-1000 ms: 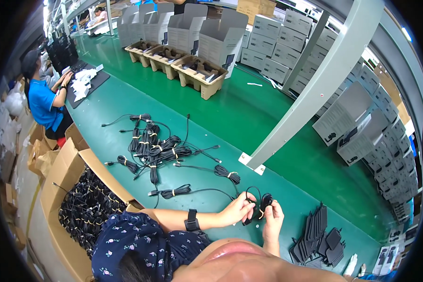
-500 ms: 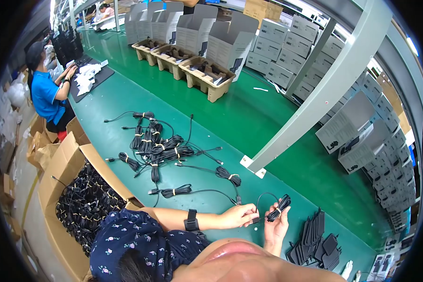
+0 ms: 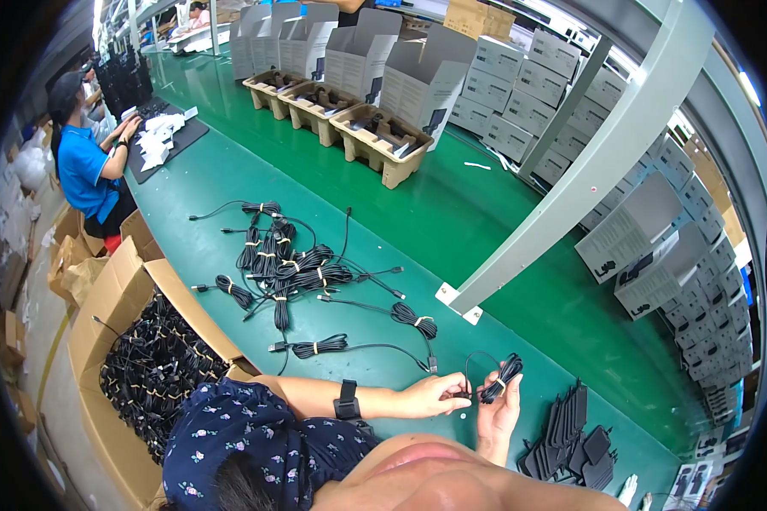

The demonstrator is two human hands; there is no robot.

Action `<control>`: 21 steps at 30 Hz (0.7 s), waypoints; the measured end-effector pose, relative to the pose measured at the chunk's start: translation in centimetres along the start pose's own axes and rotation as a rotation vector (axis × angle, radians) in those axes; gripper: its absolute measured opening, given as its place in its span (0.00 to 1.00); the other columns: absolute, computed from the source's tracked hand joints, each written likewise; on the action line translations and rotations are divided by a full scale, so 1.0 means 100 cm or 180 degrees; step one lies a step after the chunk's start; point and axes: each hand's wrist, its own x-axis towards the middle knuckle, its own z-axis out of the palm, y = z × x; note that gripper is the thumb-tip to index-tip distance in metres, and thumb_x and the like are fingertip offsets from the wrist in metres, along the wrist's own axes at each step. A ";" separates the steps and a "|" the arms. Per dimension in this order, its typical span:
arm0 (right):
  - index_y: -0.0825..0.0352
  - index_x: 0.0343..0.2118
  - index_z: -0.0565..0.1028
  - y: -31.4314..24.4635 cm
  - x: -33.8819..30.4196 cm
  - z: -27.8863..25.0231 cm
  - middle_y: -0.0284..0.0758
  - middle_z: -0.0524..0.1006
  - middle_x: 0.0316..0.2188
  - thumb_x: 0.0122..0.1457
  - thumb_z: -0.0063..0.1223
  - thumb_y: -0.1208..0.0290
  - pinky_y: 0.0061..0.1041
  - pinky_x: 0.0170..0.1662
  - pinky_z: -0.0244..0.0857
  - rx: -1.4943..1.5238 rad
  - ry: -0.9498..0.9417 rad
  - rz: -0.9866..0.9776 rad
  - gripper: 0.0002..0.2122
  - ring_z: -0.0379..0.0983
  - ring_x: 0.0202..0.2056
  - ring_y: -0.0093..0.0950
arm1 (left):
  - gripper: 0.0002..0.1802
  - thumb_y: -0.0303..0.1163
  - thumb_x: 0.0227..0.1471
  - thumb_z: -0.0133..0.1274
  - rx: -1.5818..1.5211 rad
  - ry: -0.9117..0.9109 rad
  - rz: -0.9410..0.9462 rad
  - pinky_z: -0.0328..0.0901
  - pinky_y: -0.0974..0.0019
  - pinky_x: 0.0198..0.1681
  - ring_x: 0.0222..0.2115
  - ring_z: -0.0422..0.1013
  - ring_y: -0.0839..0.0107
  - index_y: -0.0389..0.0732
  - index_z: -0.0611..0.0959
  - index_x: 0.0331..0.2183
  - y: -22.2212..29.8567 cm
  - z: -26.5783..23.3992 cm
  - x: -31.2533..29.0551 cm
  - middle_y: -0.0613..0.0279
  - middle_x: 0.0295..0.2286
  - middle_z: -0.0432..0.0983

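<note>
My right hand is closed on a coiled black cable, its bundle tied with a pale band and held upright between thumb and fingers. With fingers pinched, my left hand grips one end of that same cable; the tip is mostly hidden by the fingers. A thin loop of cable arches between both hands. Left of them, a heap of banded black cables lies on the green table, with a single banded cable closer to my left arm. Flat black pieces are stacked beside my right hand.
An open carton full of banded cables stands at my left. Beyond the table, a green strip carries brown moulded trays and open grey-white boxes. A slanted metal post is bolted down ahead. A co-worker in blue works at far left.
The trays and open boxes on the green strip have shifted slightly to the right. The coiled cable in my right hand has moved a little left; my grip stays the same.
</note>
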 end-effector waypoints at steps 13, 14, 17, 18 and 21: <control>0.70 0.33 0.71 0.008 -0.005 -0.001 0.26 0.69 0.21 0.55 0.51 0.74 0.11 0.22 0.55 -0.2234 -0.0766 -0.0525 0.06 0.62 0.20 0.12 | 0.10 0.28 0.49 0.51 -0.0382 0.0392 0.0136 0.66 0.71 0.35 0.32 0.70 0.74 0.39 0.69 0.34 -0.005 0.001 -0.002 0.62 0.28 0.71; 0.70 0.33 0.71 0.009 -0.004 -0.003 0.26 0.69 0.22 0.55 0.51 0.74 0.11 0.21 0.55 -0.2326 -0.0801 -0.0543 0.06 0.62 0.20 0.13 | 0.11 0.27 0.49 0.52 -0.0393 0.0409 0.0044 0.66 0.71 0.35 0.32 0.70 0.74 0.39 0.68 0.34 -0.004 0.001 -0.002 0.62 0.29 0.71; 0.71 0.31 0.72 0.013 -0.002 -0.006 0.28 0.68 0.24 0.54 0.52 0.74 0.11 0.21 0.55 -0.2392 -0.0811 -0.0803 0.06 0.62 0.20 0.13 | 0.13 0.27 0.48 0.52 -0.0355 0.0474 -0.0001 0.66 0.70 0.32 0.29 0.69 0.74 0.39 0.66 0.36 -0.003 0.002 -0.002 0.62 0.30 0.70; 0.71 0.31 0.72 0.013 -0.002 -0.006 0.28 0.68 0.24 0.54 0.52 0.74 0.11 0.21 0.55 -0.2395 -0.0814 -0.0801 0.06 0.62 0.20 0.13 | 0.14 0.27 0.48 0.52 -0.0305 0.0522 0.0046 0.66 0.71 0.28 0.26 0.68 0.75 0.39 0.65 0.36 -0.003 0.002 -0.002 0.61 0.30 0.69; 0.72 0.31 0.73 0.011 -0.002 -0.005 0.29 0.67 0.25 0.53 0.52 0.74 0.11 0.21 0.55 -0.2564 -0.0942 -0.0942 0.06 0.62 0.20 0.13 | 0.13 0.27 0.50 0.51 -0.0683 0.0549 0.0073 0.60 0.78 0.19 0.17 0.62 0.81 0.40 0.65 0.36 -0.008 0.003 -0.002 0.63 0.28 0.68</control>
